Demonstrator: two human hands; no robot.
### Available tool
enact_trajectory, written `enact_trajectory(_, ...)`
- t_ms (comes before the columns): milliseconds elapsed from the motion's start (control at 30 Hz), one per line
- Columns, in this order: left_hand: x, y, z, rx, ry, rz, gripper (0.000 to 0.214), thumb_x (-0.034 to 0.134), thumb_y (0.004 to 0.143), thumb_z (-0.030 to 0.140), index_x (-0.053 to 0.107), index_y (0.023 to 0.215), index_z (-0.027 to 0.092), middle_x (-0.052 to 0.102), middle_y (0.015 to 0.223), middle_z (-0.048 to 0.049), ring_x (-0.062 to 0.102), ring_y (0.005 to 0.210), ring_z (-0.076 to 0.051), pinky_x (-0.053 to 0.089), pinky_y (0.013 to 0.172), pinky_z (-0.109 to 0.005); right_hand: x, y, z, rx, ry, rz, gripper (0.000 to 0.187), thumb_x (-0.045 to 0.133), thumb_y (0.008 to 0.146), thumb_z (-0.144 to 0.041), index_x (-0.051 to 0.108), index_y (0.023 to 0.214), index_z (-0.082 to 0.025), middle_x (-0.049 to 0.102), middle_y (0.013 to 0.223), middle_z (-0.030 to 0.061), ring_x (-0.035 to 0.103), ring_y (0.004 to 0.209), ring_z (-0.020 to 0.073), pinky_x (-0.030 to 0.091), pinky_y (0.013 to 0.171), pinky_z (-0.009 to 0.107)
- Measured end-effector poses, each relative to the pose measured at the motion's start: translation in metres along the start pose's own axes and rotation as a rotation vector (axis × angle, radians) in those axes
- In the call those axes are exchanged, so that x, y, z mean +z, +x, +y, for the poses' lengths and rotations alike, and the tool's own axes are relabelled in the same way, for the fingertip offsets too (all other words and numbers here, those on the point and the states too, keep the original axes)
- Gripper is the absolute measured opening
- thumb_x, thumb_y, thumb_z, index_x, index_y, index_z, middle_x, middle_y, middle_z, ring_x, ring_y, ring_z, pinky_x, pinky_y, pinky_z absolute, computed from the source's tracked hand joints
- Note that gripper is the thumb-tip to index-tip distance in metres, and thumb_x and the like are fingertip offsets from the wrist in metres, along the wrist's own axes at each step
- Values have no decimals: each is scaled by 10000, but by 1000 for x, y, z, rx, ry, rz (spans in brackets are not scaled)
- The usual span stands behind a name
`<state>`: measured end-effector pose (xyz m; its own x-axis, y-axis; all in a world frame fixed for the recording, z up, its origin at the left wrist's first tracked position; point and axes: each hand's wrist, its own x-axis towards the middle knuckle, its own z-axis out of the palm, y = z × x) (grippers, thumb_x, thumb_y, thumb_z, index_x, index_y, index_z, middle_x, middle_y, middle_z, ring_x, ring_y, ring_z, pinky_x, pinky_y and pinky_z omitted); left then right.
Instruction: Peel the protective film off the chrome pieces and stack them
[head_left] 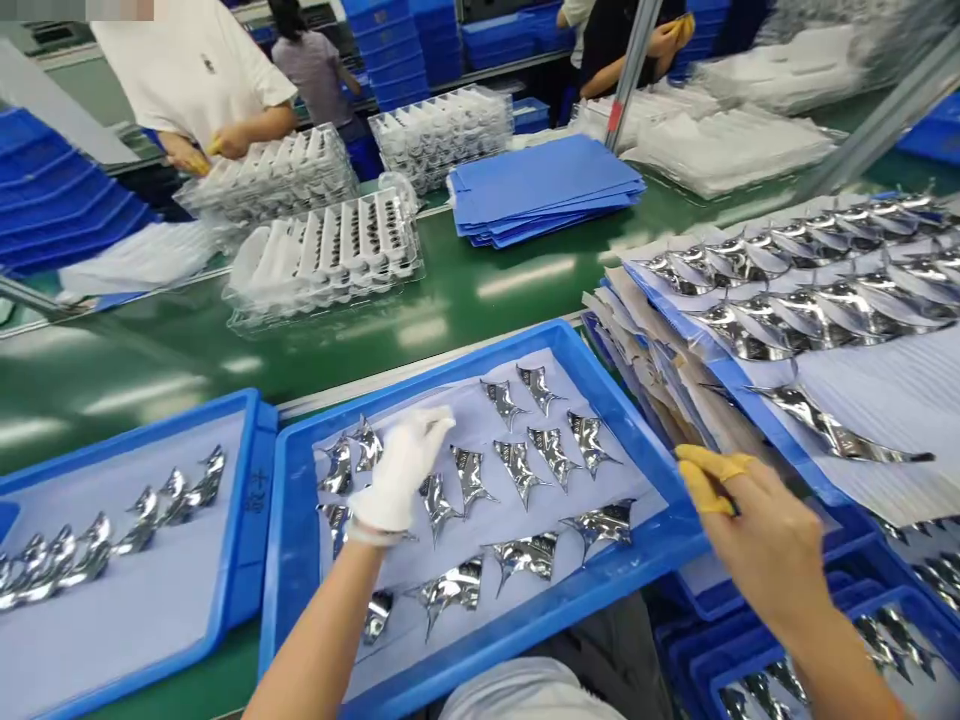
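My left hand (405,470), in a white glove, is over a blue tray (450,690) lined with white paper. Its thumb and fingertips are pressed together, and I cannot make out anything between them. Several shiny chrome pieces with pointed tips (514,470) lie in rows in the tray; the glove hides part of the left ones. Beyond the tray's right edge is my right hand (765,540), wearing yellow finger covers. Its thumb and forefinger are closed together; a small dark bit shows by them, too unclear to name.
Another blue tray (240,560) with chrome pieces stands at left. On the right, a paper-layered stack (885,410) bears more pieces, with trays (705,670) below. Across the green bench (360,350) are blue sheets (547,185) and clear plastic trays (330,250). Other people work behind.
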<state>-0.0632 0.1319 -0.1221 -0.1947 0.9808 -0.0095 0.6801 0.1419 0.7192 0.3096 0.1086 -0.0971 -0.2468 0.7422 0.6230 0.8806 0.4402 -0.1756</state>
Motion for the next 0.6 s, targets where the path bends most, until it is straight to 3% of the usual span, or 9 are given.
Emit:
enact_trajectory(100,46,20,20,104,111,-116,199,619,913,298,731,1049,204,737,1104,-93,648,1088,-240,451,1031,-406,16,-5,-35,-2,189,-77,174,542,987,-222,667,1092,-163,661,885,89,643,780,206,529,713,331)
enact_trajectory(200,89,26,37,116,230,-143,244,636,915,331,686,1069,148,695,1116,-102,623,1108,-253,451,1016,-499,26,-10,-61,-39,322,-119,166,539,981,-187,661,1092,-178,651,849,72,632,779,200,543,689,328)
enact_trajectory(300,111,27,43,66,290,-102,275,662,901,333,658,1073,118,656,1156,-116,604,1128,-268,457,1003,-521,30,-17,-77,-41,400,-154,189,511,982,-157,668,1084,-178,631,781,53,603,713,185,542,627,316)
enact_trajectory(367,109,28,43,34,277,-59,277,647,911,335,651,1079,114,652,1153,-119,607,1117,-264,460,996,-512,31,-22,-81,-35,419,-187,205,496,983,-143,678,1069,-179,623,753,44,587,676,178,538,598,314)
enact_trajectory(433,92,28,43,23,228,-25,269,609,932,329,652,1086,113,661,1135,-125,611,1108,-267,447,1003,-520,31,-25,-82,-23,430,-197,210,498,980,-139,685,1065,-181,633,762,48,593,682,182,546,608,325)
enact_trajectory(533,47,15,46,58,98,-35,270,541,944,315,692,1062,124,706,1066,-151,638,1062,-283,454,990,-476,30,-23,-84,34,470,-170,224,519,972,-148,675,1127,-189,662,861,73,633,783,203,577,685,351)
enact_trajectory(600,15,-7,49,86,-3,-84,284,544,922,367,731,998,167,741,973,-130,666,973,-281,502,910,-416,29,-18,-89,81,504,-116,267,536,965,-151,648,1203,-195,670,972,98,648,890,219,587,773,375)
